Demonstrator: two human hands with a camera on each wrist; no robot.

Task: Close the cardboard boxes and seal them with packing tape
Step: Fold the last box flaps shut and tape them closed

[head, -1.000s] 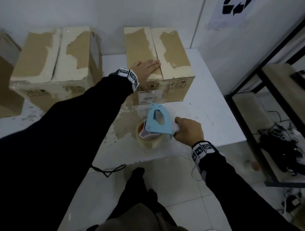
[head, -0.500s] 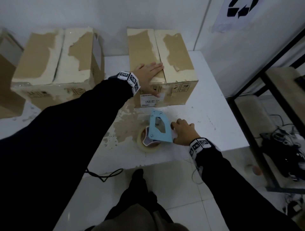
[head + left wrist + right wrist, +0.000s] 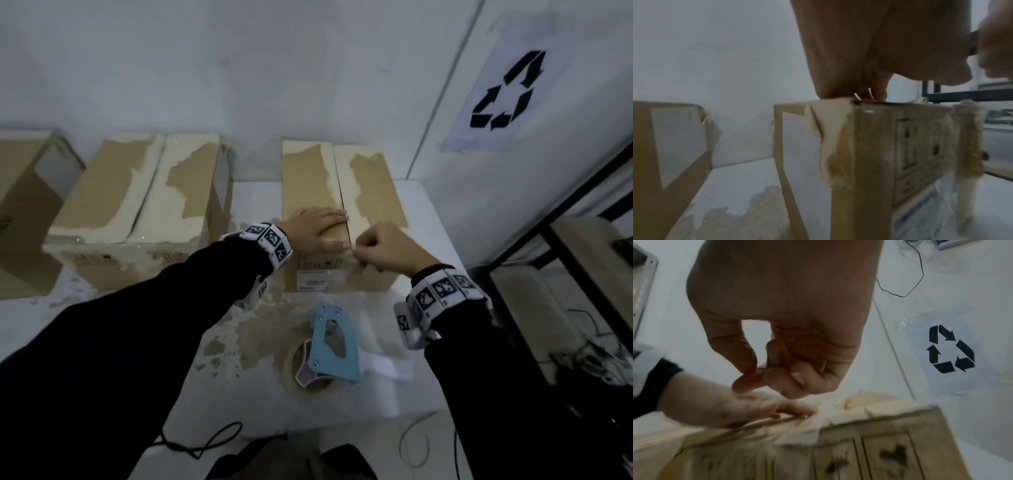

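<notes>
Cardboard box (image 3: 371,192) peeled pale, flaps shut under flat left hand (image 3: 317,231); right hand (image 3: 385,248) fingers pinched together.

Box label (image 3: 311,281) print too blurred.

My left hand (image 3: 317,231) lies flat, palm down, fingers straight and together, pointing right; thumb stretched along the near edge of what it presses. Left arm in a black sleeve reaches forward from lower left, a white band with black square markers (image 3: 270,241) round the wrist. My right hand (image 3: 383,248) sits just right of the left, fingers curled in, thumb and forefinger tips pinched together close to the left thumb tip. In the right wrist view the pinch (image 3: 754,378) is blurred; whether anything sits in that grip I cannot tell. Right forearm, black-sleeved, comes up from lower right, same marker band (image 3: 442,291) at the wrist.
</notes>
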